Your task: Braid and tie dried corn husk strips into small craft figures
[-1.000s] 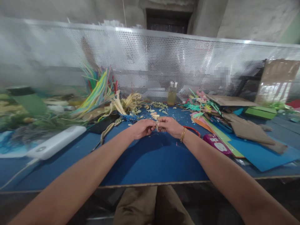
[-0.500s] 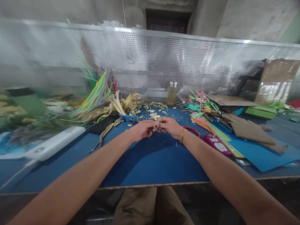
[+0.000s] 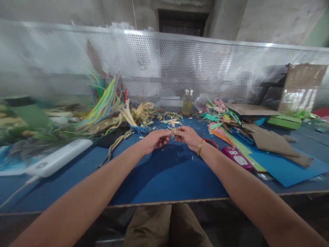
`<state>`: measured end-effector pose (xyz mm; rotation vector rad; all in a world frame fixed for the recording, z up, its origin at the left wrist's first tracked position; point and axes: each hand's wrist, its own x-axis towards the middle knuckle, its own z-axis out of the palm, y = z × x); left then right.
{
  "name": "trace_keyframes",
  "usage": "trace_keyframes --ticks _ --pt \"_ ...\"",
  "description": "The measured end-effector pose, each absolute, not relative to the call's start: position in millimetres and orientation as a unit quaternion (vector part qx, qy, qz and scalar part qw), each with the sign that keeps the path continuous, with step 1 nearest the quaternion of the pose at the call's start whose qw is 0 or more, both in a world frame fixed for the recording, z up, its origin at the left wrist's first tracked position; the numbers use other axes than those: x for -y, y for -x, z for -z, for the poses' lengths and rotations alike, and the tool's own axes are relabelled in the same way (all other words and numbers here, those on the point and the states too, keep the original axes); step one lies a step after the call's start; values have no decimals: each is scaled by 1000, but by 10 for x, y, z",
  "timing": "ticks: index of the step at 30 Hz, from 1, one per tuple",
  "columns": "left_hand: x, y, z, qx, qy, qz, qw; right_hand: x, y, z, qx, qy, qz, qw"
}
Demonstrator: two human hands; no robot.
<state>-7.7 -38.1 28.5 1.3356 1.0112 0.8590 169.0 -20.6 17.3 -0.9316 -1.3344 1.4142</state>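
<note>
Both hands are above the middle of the blue table. My left hand [image 3: 156,140] is closed in a pinch, its fingertips at one side of a small pale strip of dried leaf [image 3: 173,132]. My right hand [image 3: 188,137], with a gold bracelet at the wrist, is closed on the strip from the other side. The strip is too small to make out clearly. Just beyond the fingers lie pale dried husk pieces [image 3: 172,122]. A heap of dried husk [image 3: 138,113] is to the left of them.
At left stand a bundle of colored strips [image 3: 105,92], a green container [image 3: 27,111] and a white power strip [image 3: 60,157]. A glass bottle [image 3: 187,103] stands at the back. Right are a purple case [image 3: 236,157], blue paper [image 3: 282,168] and cardboard [image 3: 275,142]. A perforated metal panel [image 3: 144,55] rises behind.
My fingertips have come slightly apart, and the small dried strip between them now shows more. Otherwise, the view has shifted a little.
</note>
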Motion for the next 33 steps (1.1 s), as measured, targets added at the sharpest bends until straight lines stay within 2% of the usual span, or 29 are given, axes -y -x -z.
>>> trace_keyframes --ticks 5,16,28,33 --pt "325 60 -229 -442 -591 -448 504 262 -1615 -128 596 379 -539 460" --pt "251 86 -122 -471 -671 -433 375 246 -1612 -84 634 439 -463 437" --pt "345 -16 -70 -433 -614 -444 489 281 -1565 -46 614 427 -486 453" --pt "293 -63 -170 -457 -500 -492 547 417 -1569 -273 542 469 -509 476"
